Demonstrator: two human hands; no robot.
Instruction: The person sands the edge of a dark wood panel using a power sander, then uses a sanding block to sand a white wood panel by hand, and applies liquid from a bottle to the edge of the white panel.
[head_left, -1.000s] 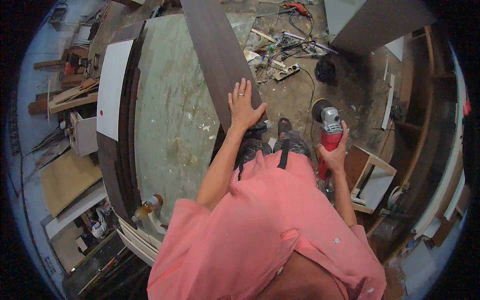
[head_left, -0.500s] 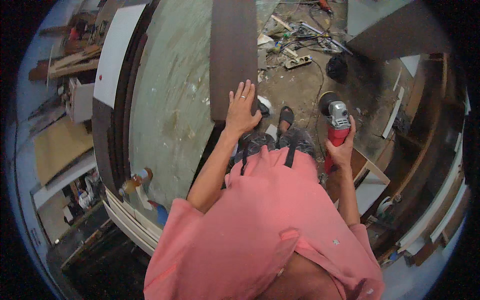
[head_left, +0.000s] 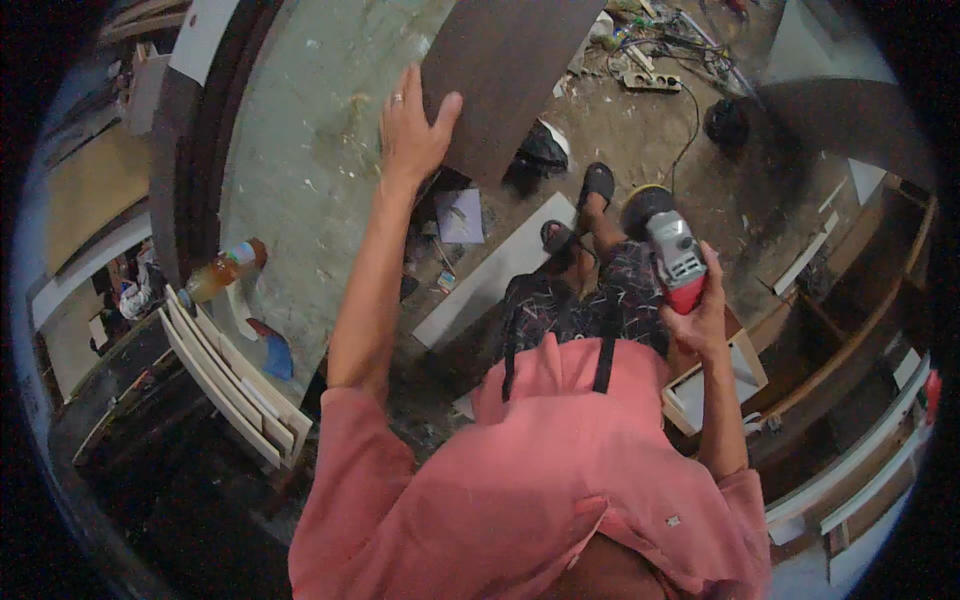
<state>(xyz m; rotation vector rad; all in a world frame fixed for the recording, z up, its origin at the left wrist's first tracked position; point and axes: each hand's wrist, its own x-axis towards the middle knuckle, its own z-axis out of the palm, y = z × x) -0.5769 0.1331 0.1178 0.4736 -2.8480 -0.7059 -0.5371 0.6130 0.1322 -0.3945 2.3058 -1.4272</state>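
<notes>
The right hand (head_left: 706, 312) is wrapped around the red body of a power tool (head_left: 677, 245), its grey head and round, yellow-edged disc (head_left: 648, 207) pointing away from the wrist. Well off to the left of that grip, the left hand (head_left: 413, 135) is flat and spread, thumb apart from the fingers, at the near left edge of a dark brown board (head_left: 510, 75); whether the palm touches the wood I cannot tell. Just below the gripping hand sits a shallow wooden box (head_left: 756, 362) with light edges and a pale panel inside. Farther right lies a long brown cabinet carcass (head_left: 860, 300), open-faced and split by dividers, its dark compartments too dim to read. Ahead and left of the tool, by the board's end, is a black bag (head_left: 542, 150) with something white at its edge, contents hidden. Ahead and right rests a dark, rounded bundle (head_left: 727, 122), likewise unreadable inside. Well to the left, past the left forearm, a clear bottle (head_left: 222, 272) on the greenish worktop (head_left: 300, 150) holds brownish-orange liquid; I cannot tell whether it stands or lies.
</notes>
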